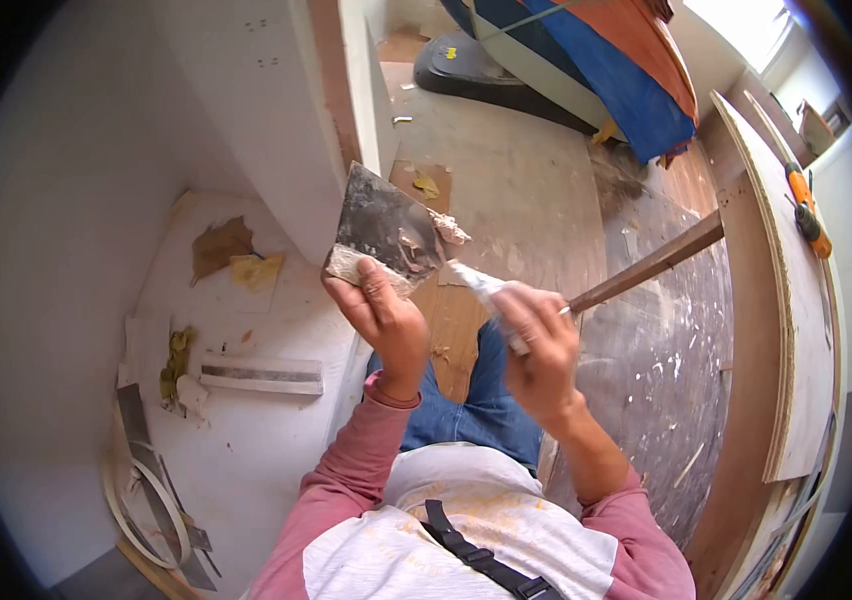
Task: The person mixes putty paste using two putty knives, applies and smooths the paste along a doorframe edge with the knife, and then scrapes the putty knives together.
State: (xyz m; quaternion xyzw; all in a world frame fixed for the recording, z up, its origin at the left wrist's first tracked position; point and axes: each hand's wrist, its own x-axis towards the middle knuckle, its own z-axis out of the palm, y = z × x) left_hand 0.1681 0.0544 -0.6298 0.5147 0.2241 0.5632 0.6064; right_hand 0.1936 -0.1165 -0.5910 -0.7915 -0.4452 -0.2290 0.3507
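My left hand [384, 318] is closed round the crusted, pale grip of a wide putty knife [381, 215]. Its dark, smeared blade is tilted up, and a lump of pinkish putty [450, 228] clings to the right edge. At the right of the blade, my right hand [543, 350] grips a crumpled white tube [486, 287], blurred by motion. The tube's narrow end points at the blade's lower right corner; I cannot tell whether they touch.
A white upright panel [256, 110] stands close on the left. Below it, a white surface [266, 440] carries a sanding block [261, 374] and scraps. A wooden bar [651, 262] crosses at right to a board [781, 300] with an orange-handled tool [808, 212]. Colourful fabric [596, 70] lies ahead.
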